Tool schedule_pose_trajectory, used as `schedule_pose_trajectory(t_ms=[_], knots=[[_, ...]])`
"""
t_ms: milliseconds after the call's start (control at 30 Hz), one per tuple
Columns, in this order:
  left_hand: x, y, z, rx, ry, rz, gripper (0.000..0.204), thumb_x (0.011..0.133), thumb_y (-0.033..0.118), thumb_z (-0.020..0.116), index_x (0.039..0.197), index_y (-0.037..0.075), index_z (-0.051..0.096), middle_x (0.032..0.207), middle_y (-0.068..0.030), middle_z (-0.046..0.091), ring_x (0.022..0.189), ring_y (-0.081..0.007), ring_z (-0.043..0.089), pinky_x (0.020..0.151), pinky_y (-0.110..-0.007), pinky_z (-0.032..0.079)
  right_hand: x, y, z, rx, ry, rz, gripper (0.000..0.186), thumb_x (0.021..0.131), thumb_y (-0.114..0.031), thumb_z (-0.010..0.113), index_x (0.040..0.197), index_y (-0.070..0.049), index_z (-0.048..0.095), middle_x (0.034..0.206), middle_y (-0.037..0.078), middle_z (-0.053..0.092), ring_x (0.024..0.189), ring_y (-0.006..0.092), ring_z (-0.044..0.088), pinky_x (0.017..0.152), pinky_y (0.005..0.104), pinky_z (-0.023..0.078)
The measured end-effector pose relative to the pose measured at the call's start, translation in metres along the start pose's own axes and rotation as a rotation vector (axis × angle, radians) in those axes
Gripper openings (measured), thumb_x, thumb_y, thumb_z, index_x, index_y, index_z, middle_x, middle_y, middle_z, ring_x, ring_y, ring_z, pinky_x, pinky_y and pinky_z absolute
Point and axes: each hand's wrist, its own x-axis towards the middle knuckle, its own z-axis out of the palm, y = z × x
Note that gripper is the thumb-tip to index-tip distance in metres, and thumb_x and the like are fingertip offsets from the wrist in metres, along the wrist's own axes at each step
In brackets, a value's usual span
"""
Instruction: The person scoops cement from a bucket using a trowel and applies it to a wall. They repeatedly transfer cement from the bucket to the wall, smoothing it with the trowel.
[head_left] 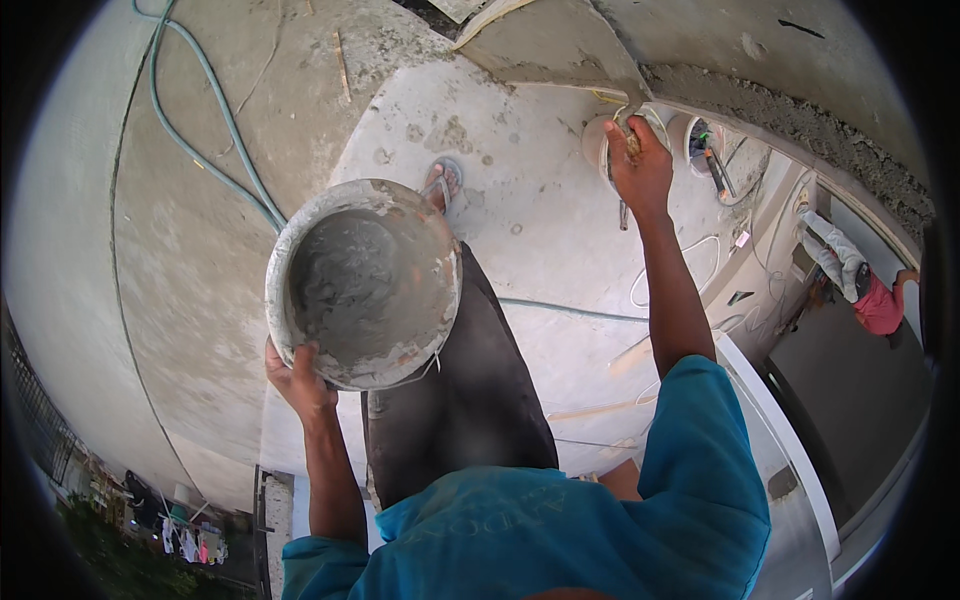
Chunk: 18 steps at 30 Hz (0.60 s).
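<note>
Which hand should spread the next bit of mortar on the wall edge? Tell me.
Right, probably. The right hand is already raised at the rough wall edge, gripping something; the left hand is occupied holding the mortar bucket.

pan left, above knee | hose on floor behind

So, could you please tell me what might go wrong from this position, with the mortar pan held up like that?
1. The left hand holds the mortar pan by its rim alone; wet mix inside could tip or slip out.
2. The right hand works mortar at the wall edge at full stretch, so balance looks strained.
3. A green hose and loose cables lie on the slab, likely trip hazards.
</note>
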Motion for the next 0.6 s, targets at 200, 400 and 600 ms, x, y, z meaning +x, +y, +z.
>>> schedule_pose_trajectory(t_ms=[200, 400, 600], knots=[[-0.003, 0.0, 0.003, 0.009, 0.017, -0.001, 0.042, 0.078, -0.002, 0.059, 0.119, -0.009, 0.059, 0.109, -0.0139, 0.067, 0.094, -0.0204, 0.065, 0.089, -0.034, 0.052, -0.001, -0.01, -0.005, -0.519, -0.231, 0.018, 0.031, 0.097, -0.042, 0.064, 0.112, -0.015, 0.071, 0.091, 0.017, 0.074, 0.094, 0.0359, 0.073, 0.078, 0.0476, 0.056], [-0.004, 0.005, -0.005, 0.017, -0.014, 0.003, 0.045, 0.077, -0.003, 0.058, 0.122, -0.009, 0.058, 0.11, -0.015, 0.066, 0.094, -0.0212, 0.066, 0.089, -0.034, 0.053, 0.017, -0.028, -0.043, -0.602, -0.182, 0.233, 0.039, 0.095, -0.051, 0.061, 0.118, -0.023, 0.073, 0.101, 0.017, 0.077, 0.098, 0.0398, 0.073, 0.084, 0.0489, 0.058], [-0.019, 0.02, 0.001, -0.009, -0.052, 0.026, 0.048, 0.077, -0.006, 0.057, 0.124, -0.01, 0.058, 0.112, -0.0161, 0.067, 0.096, -0.0225, 0.067, 0.09, -0.034, 0.053, 0.009, -0.062, -0.084, -0.618, -0.172, 0.297, 0.045, 0.094, -0.051, 0.062, 0.124, -0.02, 0.073, 0.104, 0.016, 0.077, 0.1, 0.0369, 0.073, 0.085, 0.0464, 0.058]])
